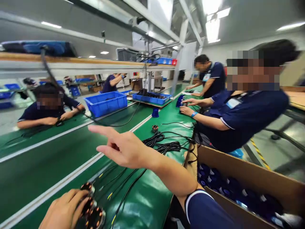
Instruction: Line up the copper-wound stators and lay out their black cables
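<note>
Here, in the head view, the person's left hand (63,210) is resting on a pair of small round motors (91,211) with copper windings at the near edge of the green table (47,168), fingers curled loosely over the nearer one; whether they are actually clamping it is hard to tell, since the palm is hiding the contact. Thin black wires (124,187) are running from the motors across the belt. The right hand (121,148) is hanging in the air above the table, empty, fingers spread apart with the index finger pointing to the left.

Judging from this, the handling of the motors is sitting at an early or paused stage: both motors are lying on the table, none is being lifted, and the free hand is gesturing, not working. A heap of black cables (166,144) is lying farther along, and a cardboard box (250,178) at the right is holding many dark blue parts, so plenty appears left to do.

Co-workers in dark blue shirts are sitting along both sides, near blue bins (106,103).
</note>
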{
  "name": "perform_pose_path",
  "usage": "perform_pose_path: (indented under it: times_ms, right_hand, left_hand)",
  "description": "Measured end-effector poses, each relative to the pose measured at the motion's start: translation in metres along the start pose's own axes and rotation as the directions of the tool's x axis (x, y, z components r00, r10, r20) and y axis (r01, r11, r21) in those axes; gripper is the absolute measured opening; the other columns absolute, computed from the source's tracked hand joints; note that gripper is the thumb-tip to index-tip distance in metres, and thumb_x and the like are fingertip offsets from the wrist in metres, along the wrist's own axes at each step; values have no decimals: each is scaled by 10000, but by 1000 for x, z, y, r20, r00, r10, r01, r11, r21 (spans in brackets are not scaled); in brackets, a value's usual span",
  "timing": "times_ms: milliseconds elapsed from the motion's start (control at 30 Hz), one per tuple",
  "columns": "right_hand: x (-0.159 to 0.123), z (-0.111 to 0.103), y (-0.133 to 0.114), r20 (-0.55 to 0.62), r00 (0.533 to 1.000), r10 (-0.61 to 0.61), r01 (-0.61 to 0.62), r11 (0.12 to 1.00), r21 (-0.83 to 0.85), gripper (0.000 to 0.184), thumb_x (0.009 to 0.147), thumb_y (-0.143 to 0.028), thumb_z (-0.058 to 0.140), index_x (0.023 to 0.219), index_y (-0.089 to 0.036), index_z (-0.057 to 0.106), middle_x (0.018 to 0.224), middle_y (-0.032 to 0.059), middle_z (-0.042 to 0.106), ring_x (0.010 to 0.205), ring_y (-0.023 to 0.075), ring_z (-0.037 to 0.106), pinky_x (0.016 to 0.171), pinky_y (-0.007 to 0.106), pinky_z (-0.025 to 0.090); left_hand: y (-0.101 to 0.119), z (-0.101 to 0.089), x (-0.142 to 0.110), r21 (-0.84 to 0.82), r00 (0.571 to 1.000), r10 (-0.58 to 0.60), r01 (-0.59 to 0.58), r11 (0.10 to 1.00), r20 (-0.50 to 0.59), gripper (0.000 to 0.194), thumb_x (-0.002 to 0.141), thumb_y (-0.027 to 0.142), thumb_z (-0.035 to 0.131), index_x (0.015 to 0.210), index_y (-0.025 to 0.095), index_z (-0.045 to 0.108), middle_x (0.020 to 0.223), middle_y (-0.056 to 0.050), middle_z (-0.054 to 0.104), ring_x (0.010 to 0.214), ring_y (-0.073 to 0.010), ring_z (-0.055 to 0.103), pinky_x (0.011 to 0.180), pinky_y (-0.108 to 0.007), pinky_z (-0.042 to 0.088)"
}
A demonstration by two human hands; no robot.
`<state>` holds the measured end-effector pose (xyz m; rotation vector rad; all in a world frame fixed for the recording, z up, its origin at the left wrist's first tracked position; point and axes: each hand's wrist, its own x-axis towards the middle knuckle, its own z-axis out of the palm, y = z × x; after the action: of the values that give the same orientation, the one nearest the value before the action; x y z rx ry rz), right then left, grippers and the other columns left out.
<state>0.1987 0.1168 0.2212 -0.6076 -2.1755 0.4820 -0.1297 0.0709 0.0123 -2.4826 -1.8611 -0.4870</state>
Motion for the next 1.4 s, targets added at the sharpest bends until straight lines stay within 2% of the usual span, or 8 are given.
perform_pose_path:
  times_ms: [133, 333, 500, 667, 1000, 1167, 1267, 1400]
  right_hand:
    - [-33, 68, 55, 305, 951, -45, -4, 988, 157, 264, 1020, -299, 558, 1197, -180, 715, 960, 28, 741, 832, 162, 668, 784, 246, 474]
    - [-64, 153, 104, 386, 922, 28, -142, 953, 269, 323, 1048, -337, 471, 1128, -160, 730, 1130, 88, 734, 1058, 214, 674, 948, 303, 476]
    - [-61, 168, 101, 527, 840, 128, -326, 896, 302, 337, 1049, -349, 472, 961, -156, 735, 821, 36, 719, 736, 168, 669, 726, 266, 477]
    - [-59, 171, 106, 691, 631, 354, -746, 522, 413, 140, 927, -173, 611, 808, -143, 679, 797, 1, 688, 581, 91, 537, 589, 211, 417]
    - [-61, 177, 116, 766, 516, 383, -856, 244, 455, 107, 941, -176, 519, 860, -150, 584, 643, -20, 638, 439, 53, 378, 465, 173, 284]
    - [-55, 155, 131, 599, 718, 355, -696, 345, 630, 344, 880, -460, 718, 983, -133, 691, 903, 60, 721, 821, 148, 667, 802, 279, 527]
    - [-37, 143, 139, 348, 863, 366, -505, 602, 618, 343, 926, -471, 662, 1025, -145, 702, 995, 69, 722, 908, 175, 665, 875, 312, 511]
    - [-14, 151, 144, 333, 894, 299, -409, 846, 341, 168, 958, -290, 623, 1001, -167, 729, 968, 30, 726, 899, 163, 650, 851, 267, 465]
  left_hand:
    - [47, -10, -27, -35, 989, -20, 15, 999, -147, 427, 1006, 587, 399, 1065, 328, 734, 1134, -47, 717, 1027, -239, 655, 878, -378, 486]
    - [71, -21, -33, -25, 988, 25, -30, 999, -151, 275, 1033, 439, 469, 1022, 282, 695, 1058, -23, 707, 920, -202, 620, 766, -345, 443]
    - [71, -24, -34, -79, 1000, 10, -12, 997, -28, 212, 1006, 431, 538, 1024, 285, 692, 1089, -33, 695, 963, -212, 622, 797, -353, 471]
    - [69, -18, -29, -118, 996, 70, -75, 990, -47, 278, 1045, 417, 441, 1159, 296, 665, 1073, -22, 711, 1032, -207, 622, 878, -354, 486]
    - [69, -19, -25, -46, 988, 150, -148, 988, 34, 296, 1046, 323, 414, 1220, 366, 649, 972, -22, 667, 975, -212, 608, 821, -340, 475]
    - [70, -20, -26, -123, 996, 45, -54, 991, -74, 243, 1041, 387, 472, 1225, 294, 601, 1148, -22, 679, 1067, -195, 610, 919, -336, 465]
    - [65, -21, -12, -106, 994, -23, 12, 994, -104, 260, 1035, 441, 472, 1194, 287, 609, 1162, -28, 684, 1073, -218, 617, 929, -371, 453]
    - [58, -21, 13, -33, 996, -92, 92, 995, 7, 307, 1028, 435, 432, 1105, 251, 665, 1112, -64, 698, 987, -255, 644, 885, -413, 474]
